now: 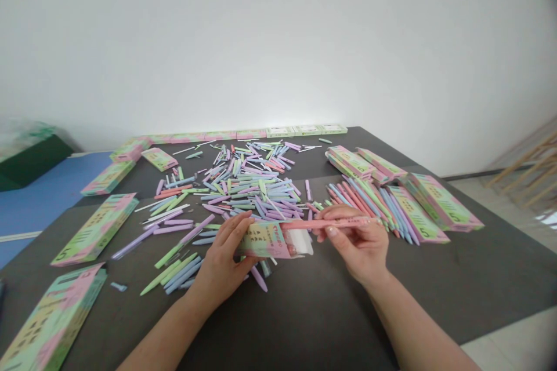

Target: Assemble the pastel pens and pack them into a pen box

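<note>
Head view: the left hand (220, 261) holds a pastel printed box (265, 240) just above the bench (304, 330), its fingers (232, 229) curled over the box's upper edge. The box lies on its long axis across the view, with its white-lined end facing right. The right hand (354, 243) pinches a pink pen (326, 223) in a narrow grip between thumb and fingers. The pen's long axis runs almost level, left to right, with its left end pointing at the box; it may enter the box, but this angle hides that. Loose pastel pens (243, 185) lie heaped beyond the hands, and more boxes (96, 229) lie on both sides.
</note>
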`<state>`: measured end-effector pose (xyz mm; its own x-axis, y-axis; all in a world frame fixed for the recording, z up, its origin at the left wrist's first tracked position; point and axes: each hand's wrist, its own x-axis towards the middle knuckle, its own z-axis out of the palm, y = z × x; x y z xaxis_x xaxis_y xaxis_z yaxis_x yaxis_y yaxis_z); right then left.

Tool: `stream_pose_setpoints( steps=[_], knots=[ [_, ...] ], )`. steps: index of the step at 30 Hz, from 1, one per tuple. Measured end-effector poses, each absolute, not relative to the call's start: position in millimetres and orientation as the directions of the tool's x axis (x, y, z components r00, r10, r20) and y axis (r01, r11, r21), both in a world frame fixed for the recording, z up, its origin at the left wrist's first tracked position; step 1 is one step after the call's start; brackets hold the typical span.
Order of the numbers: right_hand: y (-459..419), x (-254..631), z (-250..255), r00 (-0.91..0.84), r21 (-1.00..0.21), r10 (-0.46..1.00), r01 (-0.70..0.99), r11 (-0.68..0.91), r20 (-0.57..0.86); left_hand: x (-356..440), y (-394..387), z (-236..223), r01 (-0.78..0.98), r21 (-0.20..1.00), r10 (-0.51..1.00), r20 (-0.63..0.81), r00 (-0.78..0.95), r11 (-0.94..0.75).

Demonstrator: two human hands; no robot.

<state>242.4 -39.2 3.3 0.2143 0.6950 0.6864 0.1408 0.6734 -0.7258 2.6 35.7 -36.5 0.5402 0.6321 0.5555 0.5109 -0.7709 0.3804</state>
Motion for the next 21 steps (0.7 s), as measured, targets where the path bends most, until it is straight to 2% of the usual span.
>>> stream_pose_setpoints(
  steps=[4,10,16,21],
  knots=[
    [-39,243,4,0.145,-0.723,0.709,0.122,0.68,0.691,3,36,-37,0.507,0.387,0.634,0.558,0.536,-0.77],
    [-33,243,-1,0.173,-0.725,0.705,0.193,0.661,0.688,2,39,-41,0.546,0.342,0.632,0.561,0.534,-0.765],
    [-29,241,-6,0.316,-0.843,0.792,0.053,0.535,0.522,1,39,-40,0.574,0.284,0.621,0.548,0.56,-0.768],
    [-30,234,-5,0.28,-0.916,0.876,0.026,0.401,0.392,1,38,-39,0.586,0.268,0.62,0.557,0.553,-0.764]
  ],
)
